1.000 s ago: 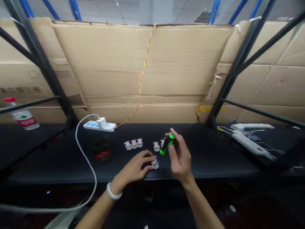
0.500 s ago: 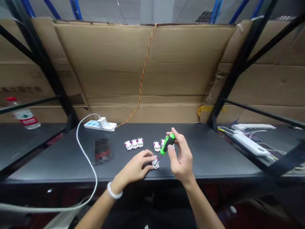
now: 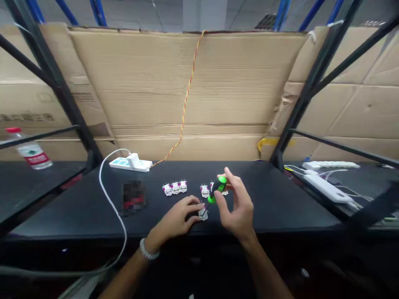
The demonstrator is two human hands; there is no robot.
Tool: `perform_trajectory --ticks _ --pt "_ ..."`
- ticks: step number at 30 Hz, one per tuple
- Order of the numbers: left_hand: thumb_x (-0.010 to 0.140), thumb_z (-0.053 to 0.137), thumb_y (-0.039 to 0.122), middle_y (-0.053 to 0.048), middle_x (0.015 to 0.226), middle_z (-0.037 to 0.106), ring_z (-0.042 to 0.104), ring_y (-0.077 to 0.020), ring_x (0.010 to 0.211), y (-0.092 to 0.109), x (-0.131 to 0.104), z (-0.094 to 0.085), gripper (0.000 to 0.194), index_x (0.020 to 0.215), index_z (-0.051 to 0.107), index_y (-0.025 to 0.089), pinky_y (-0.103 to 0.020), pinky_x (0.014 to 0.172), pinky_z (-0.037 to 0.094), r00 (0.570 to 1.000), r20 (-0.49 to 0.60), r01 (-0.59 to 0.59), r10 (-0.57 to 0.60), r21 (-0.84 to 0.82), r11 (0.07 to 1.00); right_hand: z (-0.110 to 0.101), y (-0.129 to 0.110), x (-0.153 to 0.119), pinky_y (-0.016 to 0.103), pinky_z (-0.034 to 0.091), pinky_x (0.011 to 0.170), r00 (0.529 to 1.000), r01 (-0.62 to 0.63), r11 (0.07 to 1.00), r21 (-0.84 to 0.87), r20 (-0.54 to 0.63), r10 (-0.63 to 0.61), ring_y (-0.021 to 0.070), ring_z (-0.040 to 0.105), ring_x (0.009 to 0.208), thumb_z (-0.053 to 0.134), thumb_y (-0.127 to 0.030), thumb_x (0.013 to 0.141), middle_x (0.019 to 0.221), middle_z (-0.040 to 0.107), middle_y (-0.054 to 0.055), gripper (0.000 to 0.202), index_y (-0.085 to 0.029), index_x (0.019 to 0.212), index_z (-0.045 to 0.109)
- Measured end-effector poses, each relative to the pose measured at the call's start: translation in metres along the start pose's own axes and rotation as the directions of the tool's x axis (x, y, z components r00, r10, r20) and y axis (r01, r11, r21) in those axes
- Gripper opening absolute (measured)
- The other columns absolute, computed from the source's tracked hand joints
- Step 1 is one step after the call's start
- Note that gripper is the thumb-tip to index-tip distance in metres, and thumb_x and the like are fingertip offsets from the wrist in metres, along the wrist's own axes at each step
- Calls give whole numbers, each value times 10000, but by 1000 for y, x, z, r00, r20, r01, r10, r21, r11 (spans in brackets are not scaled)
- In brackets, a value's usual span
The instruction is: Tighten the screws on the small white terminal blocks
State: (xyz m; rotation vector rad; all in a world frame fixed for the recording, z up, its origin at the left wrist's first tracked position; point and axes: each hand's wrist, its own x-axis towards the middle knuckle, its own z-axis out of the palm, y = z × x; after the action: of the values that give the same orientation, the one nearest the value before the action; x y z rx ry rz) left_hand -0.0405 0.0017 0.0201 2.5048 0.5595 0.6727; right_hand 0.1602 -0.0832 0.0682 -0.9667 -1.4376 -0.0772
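My left hand [image 3: 180, 218] pinches a small white part with metal pins [image 3: 203, 213] against the dark tabletop, near the front edge. In my right hand [image 3: 238, 203] is a screwdriver with a green and black handle [image 3: 217, 189], held tilted. Its thin shaft runs down to the white part; whether the tip sits in a screw is too small to tell. Just behind stand similar white and purple parts [image 3: 205, 191], some half hidden by the screwdriver and my right fingers. Farther left is a row of three more such parts [image 3: 175, 187].
A power strip [image 3: 131, 163] with a plugged-in charger lies at the back left, its white cable [image 3: 109, 197] looping over the front edge. A blurred dark object [image 3: 133, 197] lies left. Black shelf posts [image 3: 299, 112] flank the table; cardboard [image 3: 140, 83] closes the back.
The screwdriver handle has tilted and dropped slightly, and my right fingers have shifted around it. My left hand and the white part stay in place. The picture is brighter above the table.
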Motion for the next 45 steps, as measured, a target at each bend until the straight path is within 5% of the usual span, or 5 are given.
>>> perform_trajectory --ticks 4,11,18,34,45 --pt "1037 655 287 -106 1291 682 669 -261 1190 1 0 0 309 1330 748 251 -419 1099 560 1000 -3 -5 5 -5 1000 -2 -2 -1 469 604 991 999 9 999 53 44 -12 290 667 1226 575 -150 1001 1354 661 146 584 -269 1570 526" --pt "1026 670 260 -104 1291 681 667 -268 1199 -1 0 1 302 1315 756 247 -426 1113 552 1000 4 2 -2 9 1000 -4 -5 4 359 609 762 998 50 996 -69 -43 -53 190 623 876 738 -204 943 1125 612 76 486 -294 1415 668" --pt "1037 664 264 -106 1311 674 659 -262 1212 -3 0 2 315 1344 738 249 -424 1114 548 1000 -3 -8 8 -4 1000 -4 -1 0 452 599 950 999 24 996 84 42 -27 276 674 1175 517 -159 1034 1310 679 136 525 -269 1547 549" --pt "1037 666 281 -109 1304 674 659 -268 1209 -2 0 2 306 1329 746 248 -429 1115 545 1000 -4 -3 3 -8 1000 -4 0 0 450 576 975 999 24 998 64 46 -27 278 642 1204 534 -160 1022 1334 635 139 549 -260 1561 531" --pt "1034 669 262 -109 1319 670 657 -268 1214 -1 0 1 325 1351 737 242 -427 1122 539 1000 12 6 -6 9 1000 -2 -2 3 343 574 791 998 44 997 -62 -42 -47 190 607 930 697 -161 965 1176 600 80 514 -280 1459 622"
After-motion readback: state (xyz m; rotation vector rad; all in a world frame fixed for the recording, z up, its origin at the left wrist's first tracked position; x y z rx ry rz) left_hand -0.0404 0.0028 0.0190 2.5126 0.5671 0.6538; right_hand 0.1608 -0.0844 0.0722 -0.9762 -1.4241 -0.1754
